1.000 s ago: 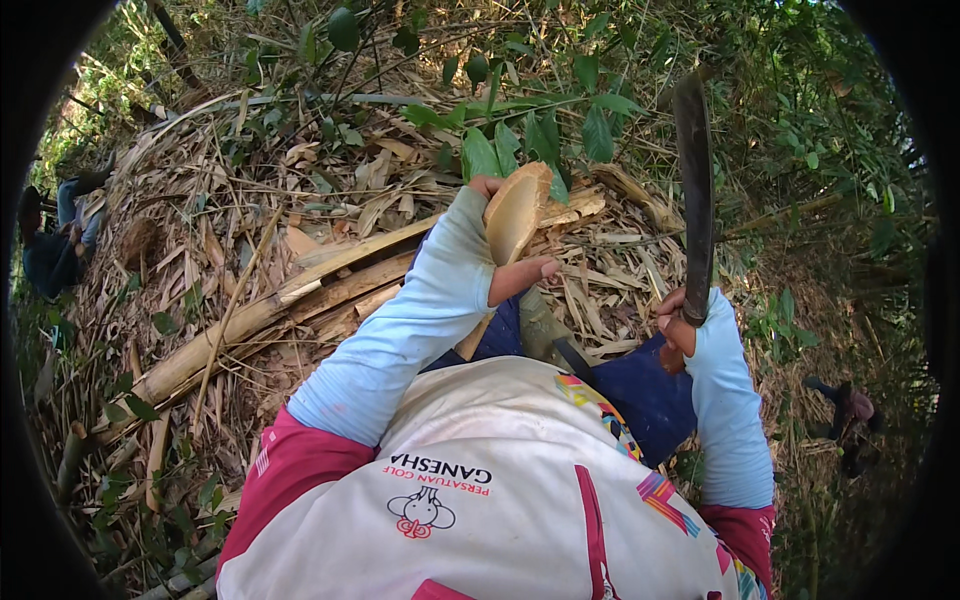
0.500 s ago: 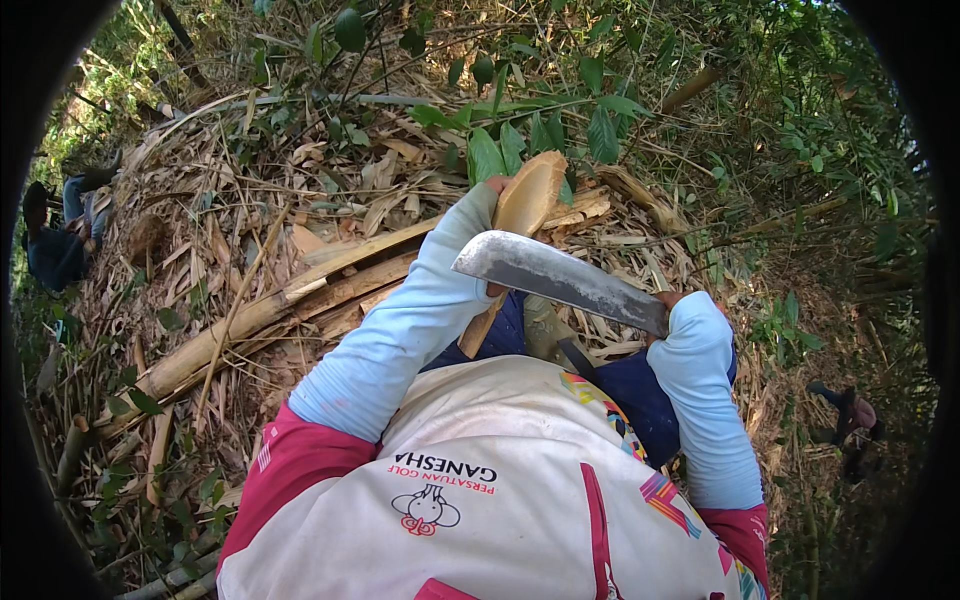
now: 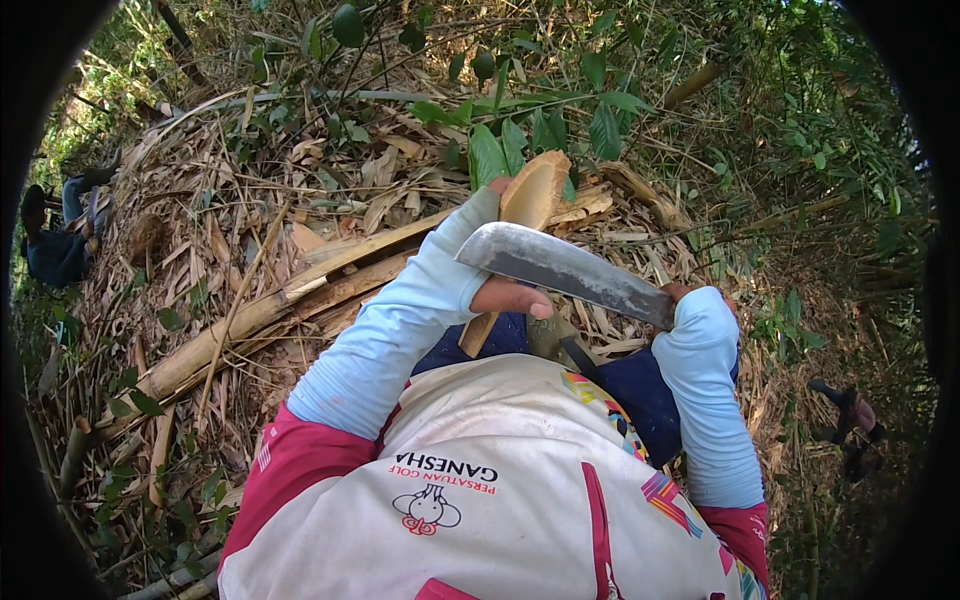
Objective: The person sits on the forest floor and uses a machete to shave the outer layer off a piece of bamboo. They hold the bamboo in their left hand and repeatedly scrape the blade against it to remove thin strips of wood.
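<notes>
Steel first, since everything hangs off it: the big chopping knife (image 3: 565, 272) lies almost flat across the middle of the view, long axis running from its blunt tip at upper left down to the handle end at lower right. My right hand (image 3: 690, 300) is closed on that handle end, but the sleeve covers most of it, so I only see a bit of knuckle. The pale bamboo piece (image 3: 515, 240) stands steep, cut top up by the green leaves (image 3: 500, 150) and lower end dropping down behind the knife, so the two long axes cross nearly at right angles. My left hand (image 3: 505, 292) is wrapped shut around the bamboo just under the knife, thumb poking out toward the handle, and it's clearly the hand nearer the stick; the right is well off along the knife. The tip sits right over my left wrist, touching or just above, can't tell which. The blade's edge faces the bamboo side as far as I can judge. Past the knife tip, long split bamboo poles (image 3: 250, 315) lie in dry leaf litter.
</notes>
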Demonstrator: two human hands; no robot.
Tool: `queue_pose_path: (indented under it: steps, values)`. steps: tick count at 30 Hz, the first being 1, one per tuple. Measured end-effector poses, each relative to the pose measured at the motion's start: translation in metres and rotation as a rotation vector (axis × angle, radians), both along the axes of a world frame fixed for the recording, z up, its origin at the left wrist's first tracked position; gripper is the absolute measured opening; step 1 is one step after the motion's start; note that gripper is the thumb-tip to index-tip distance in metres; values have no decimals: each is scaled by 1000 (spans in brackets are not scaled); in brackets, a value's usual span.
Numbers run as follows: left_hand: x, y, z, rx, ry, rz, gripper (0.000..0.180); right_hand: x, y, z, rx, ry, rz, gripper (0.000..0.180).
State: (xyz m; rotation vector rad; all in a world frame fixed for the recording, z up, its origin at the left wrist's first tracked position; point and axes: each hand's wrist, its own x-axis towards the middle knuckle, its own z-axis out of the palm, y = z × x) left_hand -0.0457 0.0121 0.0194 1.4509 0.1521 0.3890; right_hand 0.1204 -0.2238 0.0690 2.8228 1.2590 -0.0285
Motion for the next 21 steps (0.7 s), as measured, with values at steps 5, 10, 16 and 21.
queue_pose_path:
  steps: [5,10,16,21]
  values:
    - [0,1,-5,-77,-23,1,119,-4,9,12,-97,38,-27,47]
    - [0,2,-6,-54,-30,4,116,-6,10,12,-124,-2,-7,43]
    - [-3,-3,0,-128,-9,25,109,-7,17,17,-186,16,-29,44]
    - [-4,-10,3,-144,-4,28,102,-4,8,7,-131,31,-42,44]
